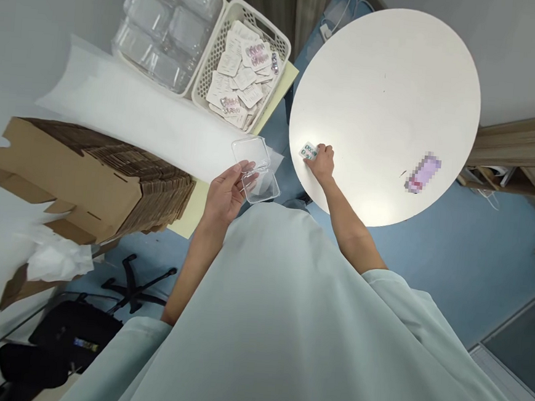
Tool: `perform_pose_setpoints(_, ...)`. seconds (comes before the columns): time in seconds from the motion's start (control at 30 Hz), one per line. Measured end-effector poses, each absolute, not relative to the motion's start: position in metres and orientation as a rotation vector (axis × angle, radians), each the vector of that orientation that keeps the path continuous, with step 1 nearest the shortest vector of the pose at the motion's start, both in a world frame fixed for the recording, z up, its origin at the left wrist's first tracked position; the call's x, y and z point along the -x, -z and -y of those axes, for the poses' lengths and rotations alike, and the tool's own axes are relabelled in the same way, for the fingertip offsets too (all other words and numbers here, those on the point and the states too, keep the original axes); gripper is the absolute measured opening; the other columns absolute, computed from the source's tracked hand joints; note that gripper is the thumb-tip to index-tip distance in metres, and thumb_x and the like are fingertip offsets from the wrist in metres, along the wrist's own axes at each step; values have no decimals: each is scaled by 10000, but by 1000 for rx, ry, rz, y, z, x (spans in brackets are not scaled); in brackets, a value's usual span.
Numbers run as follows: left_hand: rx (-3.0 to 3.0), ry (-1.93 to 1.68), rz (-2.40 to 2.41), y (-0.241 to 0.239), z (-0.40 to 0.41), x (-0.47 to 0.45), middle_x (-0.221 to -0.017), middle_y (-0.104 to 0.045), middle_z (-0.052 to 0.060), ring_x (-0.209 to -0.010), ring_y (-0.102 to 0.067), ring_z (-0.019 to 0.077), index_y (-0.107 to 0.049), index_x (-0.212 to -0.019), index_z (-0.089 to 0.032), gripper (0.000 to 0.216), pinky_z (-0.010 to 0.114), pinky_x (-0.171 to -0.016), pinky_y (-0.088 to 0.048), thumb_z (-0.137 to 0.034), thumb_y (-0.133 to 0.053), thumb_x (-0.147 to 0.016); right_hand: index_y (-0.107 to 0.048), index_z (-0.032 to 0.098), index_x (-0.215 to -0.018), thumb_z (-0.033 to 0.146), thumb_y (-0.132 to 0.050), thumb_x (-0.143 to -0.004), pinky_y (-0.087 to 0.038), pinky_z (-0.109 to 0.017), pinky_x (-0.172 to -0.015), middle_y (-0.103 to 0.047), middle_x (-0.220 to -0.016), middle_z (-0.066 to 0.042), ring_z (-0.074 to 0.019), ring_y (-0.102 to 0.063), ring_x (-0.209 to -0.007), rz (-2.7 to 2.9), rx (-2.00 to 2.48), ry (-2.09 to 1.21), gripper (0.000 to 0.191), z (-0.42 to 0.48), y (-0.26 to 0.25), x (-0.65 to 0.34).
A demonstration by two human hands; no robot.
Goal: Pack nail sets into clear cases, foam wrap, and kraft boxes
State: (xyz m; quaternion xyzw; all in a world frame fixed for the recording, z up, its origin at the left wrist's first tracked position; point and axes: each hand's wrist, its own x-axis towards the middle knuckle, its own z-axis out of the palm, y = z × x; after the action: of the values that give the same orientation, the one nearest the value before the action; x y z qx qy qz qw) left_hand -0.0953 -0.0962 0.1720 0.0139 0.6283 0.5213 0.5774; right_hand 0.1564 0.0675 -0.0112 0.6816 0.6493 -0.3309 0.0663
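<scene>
My left hand (pixel 226 194) grips a clear hinged plastic case (pixel 265 187) by its edge, near the hinge. The case stands open, its two halves folded apart, held in front of my body. Over the near left part of the round white table, my right hand (pixel 321 163) has its fingers closed on a small white card (pixel 308 151) with green gem-like pieces on it. Whether the card still touches the tabletop I cannot tell.
A white perforated basket (pixel 201 84) holds many cards, some with pink or purple pieces. Beside it, a bin holds clear plastic cases (pixel 147 15). Flattened cardboard boxes (pixel 110 194) stand stacked at left. A pixelated purple object (pixel 424 174) lies on the round table (pixel 385 111). A black chair (pixel 74 336) is lower left.
</scene>
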Motion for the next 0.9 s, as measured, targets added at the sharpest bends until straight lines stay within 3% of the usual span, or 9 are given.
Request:
perform_pose_setpoints(0.23, 14, -1232, -1453, -174, 107, 98, -1397, -855, 121, -1275, -841, 256, -848, -1214, -195, 274, 358, -1151, -676, -411, -852, -1046, -554, 203, -1337, 292, -855, -950, -577, -588, -1212, -564, -1541, -228, -393, -546, -1476, -1998, -2163, 1042, 499, -68, 29, -159)
perform_pose_setpoints(0.4, -3, -1199, -1421, -177, 99, 93, -1421, -839, 136, -1283, -836, 277, -838, -1198, -190, 267, 432, -1185, -672, -411, -854, -1050, -505, 261, -1195, 395, -776, -1046, -611, -533, -1069, -701, -1278, -155, -329, -682, -1185, -1979, -2258, 1260, 337, -53, 25, -175)
perform_pose_setpoints(0.57, -64, -1114, -1367, -181, 84, 81, -1449, -822, 146, -1334, -812, 291, -826, -1204, -181, 258, 483, -1232, -648, -392, -848, -1056, -467, 289, -1108, 394, -655, -1092, -583, -414, -934, -713, -1124, -77, -250, -694, -962, -2047, -2377, 1422, 216, -28, 0, -200)
perform_pose_setpoints(0.73, -145, -1027, -1280, -177, 66, 60, -1395, -843, 147, -1312, -820, 282, -829, -1180, -153, 220, 483, -1262, -628, -338, -827, -1061, -500, 306, -1137, 522, -679, -1046, -587, -360, -838, -733, -1120, -38, -216, -700, -904, -2007, -2593, 1530, 295, -3, -36, -228)
perform_pose_setpoints(0.9, -246, -936, -1212, -174, 48, 36, -1394, -840, 164, -1341, -811, 302, -832, -1178, -150, 221, 519, -1296, -596, -335, -834, -1057, -509, 309, -1161, 685, -678, -1033, -607, -353, -862, -736, -1130, -32, -190, -714, -877, -1932, -2811, 1608, 431, 19, -73, -258)
